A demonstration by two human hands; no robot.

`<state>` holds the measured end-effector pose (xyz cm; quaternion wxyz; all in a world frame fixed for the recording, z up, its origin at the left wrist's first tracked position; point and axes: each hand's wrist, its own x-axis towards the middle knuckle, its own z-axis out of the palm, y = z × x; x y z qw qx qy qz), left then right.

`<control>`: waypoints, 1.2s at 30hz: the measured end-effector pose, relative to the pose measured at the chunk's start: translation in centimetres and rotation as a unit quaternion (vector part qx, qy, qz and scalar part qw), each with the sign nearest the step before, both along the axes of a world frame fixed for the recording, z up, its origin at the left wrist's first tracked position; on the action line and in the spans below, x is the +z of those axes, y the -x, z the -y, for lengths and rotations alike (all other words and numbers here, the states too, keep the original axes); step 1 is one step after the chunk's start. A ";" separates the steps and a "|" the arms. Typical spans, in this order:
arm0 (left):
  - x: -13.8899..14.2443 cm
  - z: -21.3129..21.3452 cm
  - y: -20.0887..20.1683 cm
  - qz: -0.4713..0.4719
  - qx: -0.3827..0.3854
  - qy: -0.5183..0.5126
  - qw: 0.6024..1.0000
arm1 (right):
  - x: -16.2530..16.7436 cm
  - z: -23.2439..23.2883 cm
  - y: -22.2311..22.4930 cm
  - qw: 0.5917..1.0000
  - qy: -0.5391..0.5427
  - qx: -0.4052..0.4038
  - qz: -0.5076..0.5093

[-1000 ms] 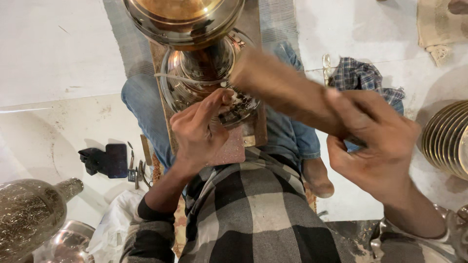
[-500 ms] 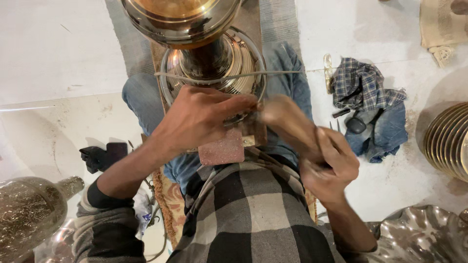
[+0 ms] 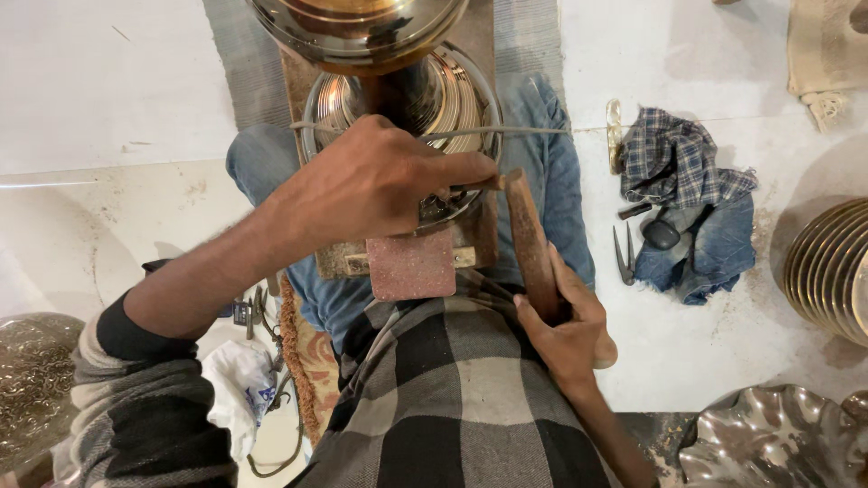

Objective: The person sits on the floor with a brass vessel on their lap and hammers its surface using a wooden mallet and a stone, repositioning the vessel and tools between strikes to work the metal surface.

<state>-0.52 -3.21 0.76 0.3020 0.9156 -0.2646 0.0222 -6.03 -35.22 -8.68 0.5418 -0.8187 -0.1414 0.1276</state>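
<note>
A shiny ribbed metal vessel point(image 3: 407, 90) stands on a wooden board point(image 3: 475, 244) across my lap. My left hand point(image 3: 380, 181) rests on the vessel's base, fingers closed on a thin metal tool whose tip shows by the forefinger. My right hand point(image 3: 565, 316) grips the lower end of a long wooden mallet point(image 3: 529, 239), whose top end meets the tool near the vessel's rim. A reddish pad point(image 3: 411, 264) lies on the board just under my left hand. A thin rod point(image 3: 515, 132) runs across the vessel.
To the right lie a checked and denim cloth bundle point(image 3: 692, 194), small pliers point(image 3: 624, 258) and stacked brass plates point(image 3: 832, 267). A scalloped metal dish point(image 3: 778, 443) sits at the lower right, an engraved vessel point(image 3: 32, 389) at the lower left, small tools and a white bag point(image 3: 240, 389) beside it.
My right hand has come down from a raised position to my lap, with the mallet now laid against the tool. My left hand has shifted onto the vessel's base.
</note>
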 end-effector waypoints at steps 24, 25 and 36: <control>-0.9 1.2 1.7 0.053 0.082 0.004 0.995 | 4.4 0.5 -5.6 0.978 -0.024 0.069 0.198; -1.1 1.3 1.9 0.042 0.097 0.001 0.994 | 4.6 0.1 -6.0 0.985 -0.054 0.045 0.160; -2.9 2.5 4.0 0.110 0.185 0.005 0.976 | 9.5 -1.4 -8.9 0.960 0.062 0.143 0.232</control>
